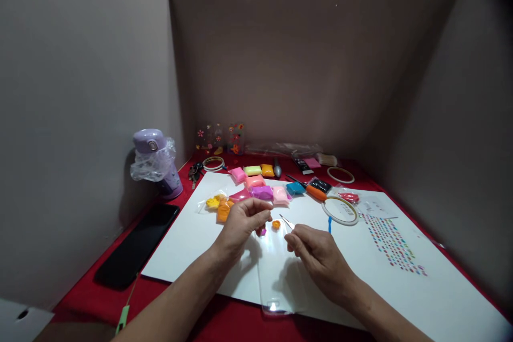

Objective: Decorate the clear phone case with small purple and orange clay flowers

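Observation:
My left hand [242, 226] is raised over the white board, its thumb and forefinger pinched together; what they hold, if anything, is too small to tell. In my right hand [320, 256] are pointed metal tweezers [287, 221], their tip directed up and left toward the left fingertips. A clear phone case [280, 283] lies under both hands near the board's front edge. On its upper part sits a small orange clay flower [276, 225], with a small magenta piece [263, 232] just left of it, partly below my left fingers.
Clay packets [262, 192] spread across the back of the white board [192, 246]. An orange-handled tool [316, 193], a hoop [340, 211] and gem stickers [393, 243] lie right. A black phone [138, 246] and a purple bottle [170, 181] are left.

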`<state>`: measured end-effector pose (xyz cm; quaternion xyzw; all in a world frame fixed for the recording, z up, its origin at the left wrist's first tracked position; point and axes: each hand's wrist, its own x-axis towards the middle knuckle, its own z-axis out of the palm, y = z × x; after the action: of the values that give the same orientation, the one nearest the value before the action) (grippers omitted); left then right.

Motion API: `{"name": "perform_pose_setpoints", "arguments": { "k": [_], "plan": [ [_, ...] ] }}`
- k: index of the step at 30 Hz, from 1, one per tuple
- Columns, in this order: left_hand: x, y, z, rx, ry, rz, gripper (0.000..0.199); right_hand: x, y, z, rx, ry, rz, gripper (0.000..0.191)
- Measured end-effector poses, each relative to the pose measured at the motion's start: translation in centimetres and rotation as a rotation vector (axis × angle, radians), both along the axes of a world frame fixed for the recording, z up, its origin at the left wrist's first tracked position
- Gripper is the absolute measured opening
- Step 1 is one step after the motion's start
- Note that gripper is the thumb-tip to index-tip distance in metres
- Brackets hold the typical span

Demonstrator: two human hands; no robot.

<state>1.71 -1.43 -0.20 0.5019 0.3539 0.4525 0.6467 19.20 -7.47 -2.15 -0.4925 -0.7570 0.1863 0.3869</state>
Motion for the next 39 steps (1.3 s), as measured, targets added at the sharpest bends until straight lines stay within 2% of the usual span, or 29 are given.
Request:
{"name": "perform_pose_setpoints", "arguments": {
  "k": [5,9,13,19,24,27,29,31,33,37,39],
  "plan": [
    [-0.1,0.1,-0.2,0.012,0.017,0.007,0.029,0.0,0.0,0.2,0.014,0.004,-0.067,0.019],
    [0.0,0.2,-0.2,0.008,0.023,0.011,0.028,0.5,0.5,0.0,0.009,0.036,-0.183,0.028],
    [0.0,0.1,-0.2,-0.004,0.029,0.015,0.027,1.2,1.1,-0.2,0.028,-0.019,-0.309,0.041],
    [0.0,0.1,0.0,-0.017,0.036,0.025,0.026,2.3,2.1,-0.6,0.122,-0.045,-0.473,0.028],
    [0.0,0.0,0.3,-0.018,0.038,0.040,0.025,3.6,3.2,-1.5,0.126,-0.013,-0.439,0.021],
    [0.0,0.0,0.3,-0.014,0.037,0.040,0.025,3.9,3.4,-1.8,0.131,-0.021,-0.426,0.029],
    [0.0,0.0,0.2,-0.013,0.042,0.040,0.025,4.0,3.3,-1.8,0.136,-0.015,-0.468,0.029],
    [0.0,-0.1,0.2,-0.014,0.047,0.036,0.025,3.9,3.2,-1.6,0.114,-0.008,-0.542,0.018],
    [0.0,-0.1,0.1,-0.016,0.047,0.031,0.024,3.7,3.1,-1.4,0.084,0.007,-0.569,0.016],
    [0.1,0.0,-0.1,0.001,0.059,-0.002,0.025,3.4,3.1,-1.2,0.175,0.058,-0.406,0.015],
    [0.2,0.0,-0.2,0.008,0.063,-0.027,0.026,3.1,2.9,-1.1,0.200,0.065,-0.381,0.011]
  ]
}}
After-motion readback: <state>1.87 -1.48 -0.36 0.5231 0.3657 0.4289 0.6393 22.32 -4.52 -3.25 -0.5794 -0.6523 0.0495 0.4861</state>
